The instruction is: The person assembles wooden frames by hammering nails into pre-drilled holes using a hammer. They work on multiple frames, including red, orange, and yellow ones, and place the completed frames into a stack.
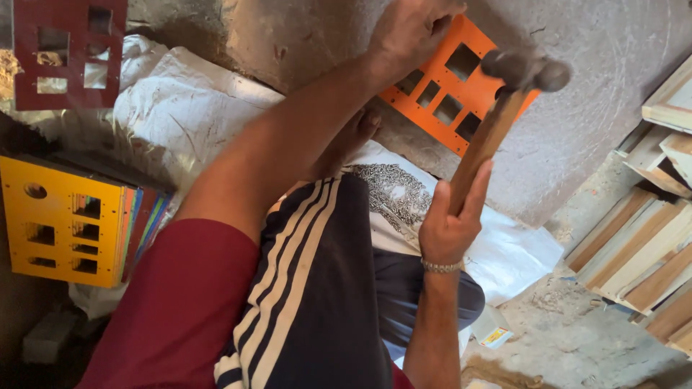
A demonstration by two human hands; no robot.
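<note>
Hammer [504,108]: raised over the orange panel [450,90], steel head up, likely top-heavy; wooden handle stiff, best gripped low for swing control. Clasped near the handle's lower end by the right hand [450,220], fingers wrapped. Left hand [411,29] pressed closed on the panel's upper edge. Nails [393,191] heaped just below, on white sheeting [515,252]. Wooden frames [641,252] stacked to the right.

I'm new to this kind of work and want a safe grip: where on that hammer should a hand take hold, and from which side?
Grip the hammer low on its wooden handle, far from the metal head. The handle is long and straight, so fingers can wrap round it. The right hand does so here, coming from below at the free end, while the left hand rests on the orange panel.
</note>
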